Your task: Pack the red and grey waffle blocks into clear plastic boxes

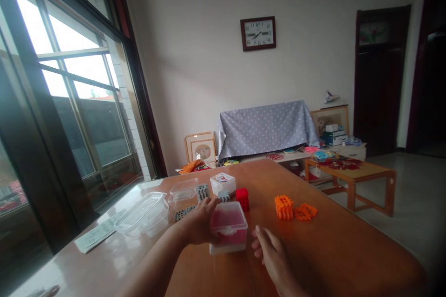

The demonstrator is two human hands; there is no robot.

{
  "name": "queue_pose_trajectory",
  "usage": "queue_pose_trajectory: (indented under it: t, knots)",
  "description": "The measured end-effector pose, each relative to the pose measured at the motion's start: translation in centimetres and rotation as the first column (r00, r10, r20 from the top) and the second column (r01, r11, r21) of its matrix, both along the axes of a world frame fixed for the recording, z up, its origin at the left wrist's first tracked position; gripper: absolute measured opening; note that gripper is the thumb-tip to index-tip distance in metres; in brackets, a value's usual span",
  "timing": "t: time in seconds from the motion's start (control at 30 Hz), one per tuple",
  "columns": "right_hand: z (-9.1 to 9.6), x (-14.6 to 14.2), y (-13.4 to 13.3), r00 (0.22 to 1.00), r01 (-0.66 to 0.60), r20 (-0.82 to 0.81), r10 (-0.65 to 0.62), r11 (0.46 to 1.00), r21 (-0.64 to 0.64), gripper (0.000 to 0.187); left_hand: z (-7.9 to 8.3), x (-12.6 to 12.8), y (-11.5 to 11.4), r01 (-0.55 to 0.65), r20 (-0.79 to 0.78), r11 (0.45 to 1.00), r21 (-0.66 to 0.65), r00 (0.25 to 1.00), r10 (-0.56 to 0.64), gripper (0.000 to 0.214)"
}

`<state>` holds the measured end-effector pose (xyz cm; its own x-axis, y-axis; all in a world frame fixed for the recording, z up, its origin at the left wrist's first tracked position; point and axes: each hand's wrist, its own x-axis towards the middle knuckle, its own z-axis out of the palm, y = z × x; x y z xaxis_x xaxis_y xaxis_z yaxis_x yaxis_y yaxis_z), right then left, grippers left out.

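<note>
My left hand (pixel 200 222) is closed around the left side of a clear lidded plastic box (pixel 229 236) with pink contents. Just right of the box is my right hand (pixel 272 250), its fingers loosely bent, the thumb side apart from them and nothing visible in it. Behind the box stands a red stack of plastic pieces (pixel 243 199). Grey plastic pieces (pixel 184 213) lie beyond my left hand, near a grey stack (pixel 202 192). Farther right are an orange stack (pixel 283 207) and loose orange pieces (pixel 305 212).
A white box with a printed lid (pixel 223 184) stands behind the grey and red pieces. Clear plastic containers (pixel 144 213) and a printed sheet (pixel 95 235) lie on the left of the wooden table (pixel 334 260). A low wooden table (pixel 372 174) stands beyond its right edge.
</note>
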<state>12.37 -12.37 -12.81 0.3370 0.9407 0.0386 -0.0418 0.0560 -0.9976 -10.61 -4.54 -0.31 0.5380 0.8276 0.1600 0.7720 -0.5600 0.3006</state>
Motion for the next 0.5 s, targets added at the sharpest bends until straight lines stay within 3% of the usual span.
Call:
queue_pose_trajectory:
  t: [0.17,0.3,0.4,0.5]
  knots:
    - [-0.1,-0.2,-0.3,0.999,-0.013,-0.045,0.014,1.000,0.022,0.064,4.0,0.8,0.2,0.038,0.097,0.996,0.074,0.994,-0.046,0.096]
    - [1.0,-0.4,-0.7,0.997,0.007,-0.080,-0.004,1.000,0.030,0.063,6.5,3.7,1.7,0.077,0.146,0.986,0.146,0.984,-0.098,0.093]
    - [1.5,-0.4,-0.6,0.994,0.038,-0.101,-0.035,0.999,0.027,0.066,7.5,6.8,4.0,0.084,0.161,0.986,0.143,0.981,-0.107,0.096]
    - [1.2,-0.6,-0.2,0.992,0.055,-0.116,-0.053,0.998,0.017,0.070,7.3,10.1,6.9,0.079,0.145,0.987,0.137,0.984,-0.099,0.100]
